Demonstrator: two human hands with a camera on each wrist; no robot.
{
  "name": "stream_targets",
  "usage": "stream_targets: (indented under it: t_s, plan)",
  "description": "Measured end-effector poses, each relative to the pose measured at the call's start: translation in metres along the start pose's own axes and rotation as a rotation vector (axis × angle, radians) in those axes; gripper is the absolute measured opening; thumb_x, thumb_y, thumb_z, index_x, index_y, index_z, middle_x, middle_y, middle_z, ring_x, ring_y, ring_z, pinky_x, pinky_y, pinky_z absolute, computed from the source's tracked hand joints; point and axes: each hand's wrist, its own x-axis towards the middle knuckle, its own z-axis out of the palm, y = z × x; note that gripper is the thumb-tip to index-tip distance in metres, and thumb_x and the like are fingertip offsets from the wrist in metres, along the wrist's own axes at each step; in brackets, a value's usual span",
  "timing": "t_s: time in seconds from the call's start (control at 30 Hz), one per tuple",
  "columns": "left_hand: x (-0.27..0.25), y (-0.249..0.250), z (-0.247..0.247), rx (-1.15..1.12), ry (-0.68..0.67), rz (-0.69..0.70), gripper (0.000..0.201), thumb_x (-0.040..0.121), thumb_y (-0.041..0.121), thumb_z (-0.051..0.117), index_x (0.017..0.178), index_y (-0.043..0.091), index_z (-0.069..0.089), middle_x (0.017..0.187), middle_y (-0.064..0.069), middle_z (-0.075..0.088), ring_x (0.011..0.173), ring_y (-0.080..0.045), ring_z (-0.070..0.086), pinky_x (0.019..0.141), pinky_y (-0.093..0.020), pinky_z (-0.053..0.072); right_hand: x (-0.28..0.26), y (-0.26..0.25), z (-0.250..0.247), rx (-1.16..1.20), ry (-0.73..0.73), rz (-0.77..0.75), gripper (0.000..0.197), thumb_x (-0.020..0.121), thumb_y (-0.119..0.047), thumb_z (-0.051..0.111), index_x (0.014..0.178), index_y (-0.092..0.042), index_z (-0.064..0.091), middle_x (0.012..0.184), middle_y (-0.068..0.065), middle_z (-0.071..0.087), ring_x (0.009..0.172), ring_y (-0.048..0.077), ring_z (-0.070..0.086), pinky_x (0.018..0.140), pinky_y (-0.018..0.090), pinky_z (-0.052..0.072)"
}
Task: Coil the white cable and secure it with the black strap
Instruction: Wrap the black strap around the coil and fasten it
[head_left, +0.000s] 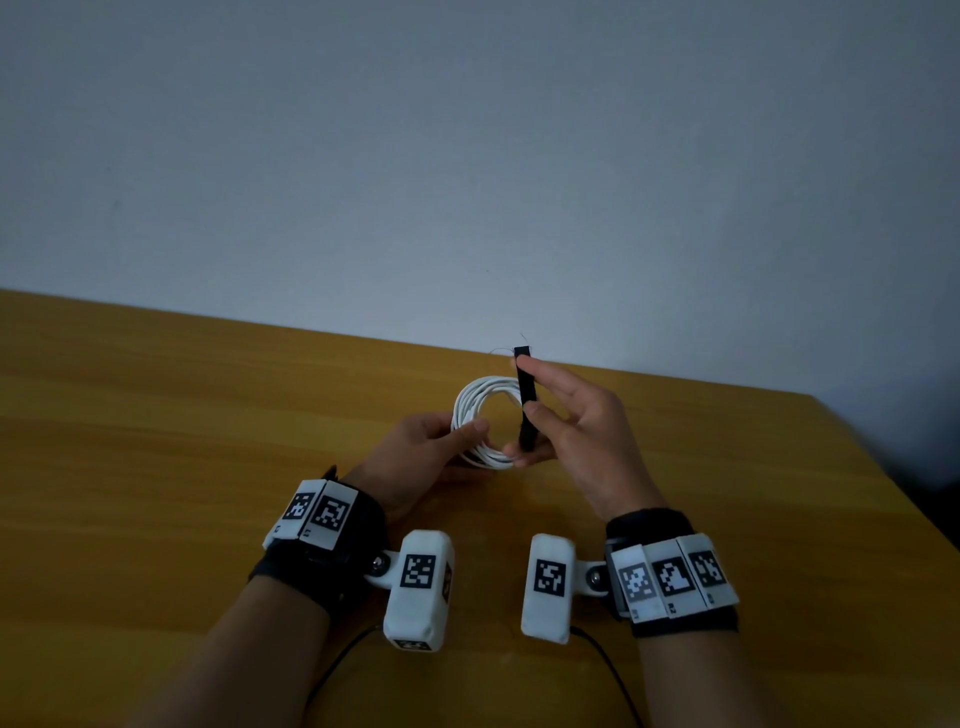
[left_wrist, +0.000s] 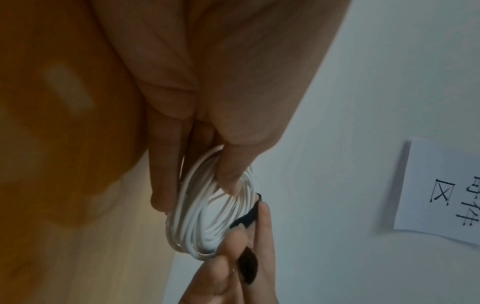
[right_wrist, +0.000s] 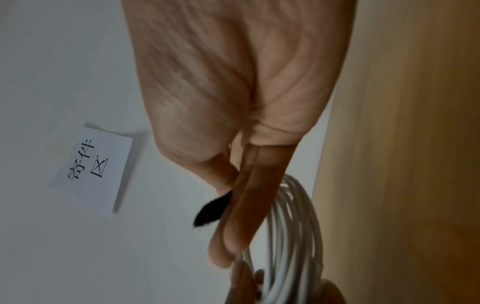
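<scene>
The white cable (head_left: 480, 422) is wound into a round coil and held upright above the wooden table (head_left: 156, 441). My left hand (head_left: 423, 449) grips the coil's left side, thumb in front and fingers behind (left_wrist: 228, 181). My right hand (head_left: 550, 415) pinches the black strap (head_left: 525, 397) between thumb and forefinger; the strap stands upright against the coil's right side. Both wrist views show the same things close up: the cable (left_wrist: 197, 216) with the strap (left_wrist: 246, 218) beside it, and the strap's end (right_wrist: 210, 211) sticking out by the coil (right_wrist: 293, 236).
A white wall (head_left: 467, 156) rises behind the table's far edge. A paper note with printed characters (left_wrist: 441, 193) hangs on it, also seen as the note (right_wrist: 93, 170) in the right wrist view. The table's right edge (head_left: 883, 467) slants off nearby.
</scene>
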Motion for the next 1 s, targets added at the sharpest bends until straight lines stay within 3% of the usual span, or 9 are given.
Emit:
stream_targets:
  t_s: [0.2,0.27,0.37,0.43,0.5,0.6,0.77,0.9,1.0]
  plan:
    - [0.000,-0.002,-0.002,0.062,-0.040,0.029,0.032,0.090,0.027,0.065,0.104,-0.002,0.069,0.102,-0.022,0.073,0.099,-0.035,0.070,0.094,-0.047,0.055,0.000,-0.001,0.004,0.004,0.000,0.015,0.049,0.101,0.000,0.060,0.145,-0.021,0.059,0.152,0.007,0.055,0.069,0.033,0.079,0.058,0.033,0.065]
    - [0.000,-0.003,-0.003,0.071,-0.054,0.042,0.034,0.085,0.031,0.066,0.100,0.001,0.070,0.098,-0.020,0.074,0.095,-0.032,0.070,0.094,-0.047,0.055,0.000,-0.001,0.005,-0.054,0.035,0.030,0.048,0.100,-0.004,0.064,0.144,-0.022,0.060,0.144,0.011,0.062,0.063,0.030,0.078,0.054,0.035,0.064]
    - [-0.001,-0.004,-0.004,0.067,-0.071,0.056,0.036,0.085,0.032,0.066,0.105,0.002,0.071,0.102,-0.019,0.074,0.099,-0.032,0.070,0.093,-0.045,0.055,-0.001,-0.001,0.005,-0.215,0.097,0.004,0.046,0.097,-0.013,0.070,0.141,-0.025,0.063,0.112,0.009,0.077,0.048,0.021,0.072,0.047,0.035,0.061]
    - [-0.001,-0.004,-0.003,0.062,-0.070,0.064,0.032,0.086,0.030,0.065,0.103,0.004,0.072,0.102,-0.018,0.075,0.098,-0.031,0.071,0.092,-0.044,0.055,-0.002,0.001,0.005,-0.322,0.155,-0.039,0.044,0.095,-0.018,0.074,0.137,-0.027,0.067,0.116,-0.003,0.075,0.042,0.016,0.067,0.042,0.028,0.056]
    - [0.000,-0.005,-0.004,0.065,-0.075,0.069,0.027,0.085,0.030,0.066,0.096,0.007,0.073,0.100,-0.018,0.075,0.095,-0.030,0.071,0.090,-0.043,0.056,-0.001,0.002,0.003,-0.398,0.214,-0.086,0.039,0.091,-0.024,0.078,0.129,-0.029,0.072,0.120,-0.015,0.071,0.057,0.011,0.072,0.051,0.030,0.061]
    - [0.000,-0.006,-0.005,0.091,-0.092,0.080,0.029,0.083,0.033,0.067,0.092,0.006,0.073,0.096,-0.018,0.075,0.093,-0.031,0.071,0.088,-0.044,0.056,0.002,0.006,0.000,-0.464,0.265,-0.117,0.032,0.085,-0.030,0.082,0.116,-0.032,0.078,0.103,-0.022,0.074,0.093,-0.004,0.070,0.082,0.032,0.063]
    - [0.000,-0.005,-0.005,0.097,-0.125,0.090,0.036,0.084,0.031,0.064,0.095,-0.003,0.069,0.089,-0.018,0.073,0.086,-0.030,0.069,0.083,-0.041,0.058,0.005,0.007,-0.002,-0.471,0.218,-0.077,0.043,0.086,-0.035,0.080,0.128,-0.034,0.070,0.104,-0.012,0.075,0.092,-0.005,0.069,0.064,0.006,0.048]
    - [-0.001,-0.004,-0.005,0.093,-0.138,0.089,0.039,0.084,0.030,0.064,0.097,-0.006,0.068,0.089,-0.018,0.073,0.085,-0.029,0.070,0.082,-0.040,0.059,0.005,0.007,-0.004,-0.493,0.156,-0.037,0.048,0.089,-0.039,0.076,0.135,-0.033,0.063,0.108,-0.010,0.070,0.091,-0.008,0.063,0.061,0.006,0.043]
    - [-0.002,-0.003,-0.003,0.103,-0.143,0.093,0.035,0.084,0.029,0.064,0.094,-0.004,0.069,0.086,-0.016,0.073,0.083,-0.028,0.070,0.081,-0.039,0.059,0.006,0.009,-0.004,-0.433,0.128,-0.044,0.041,0.091,-0.035,0.075,0.131,-0.034,0.065,0.115,-0.006,0.070,0.102,0.002,0.064,0.068,0.008,0.041]
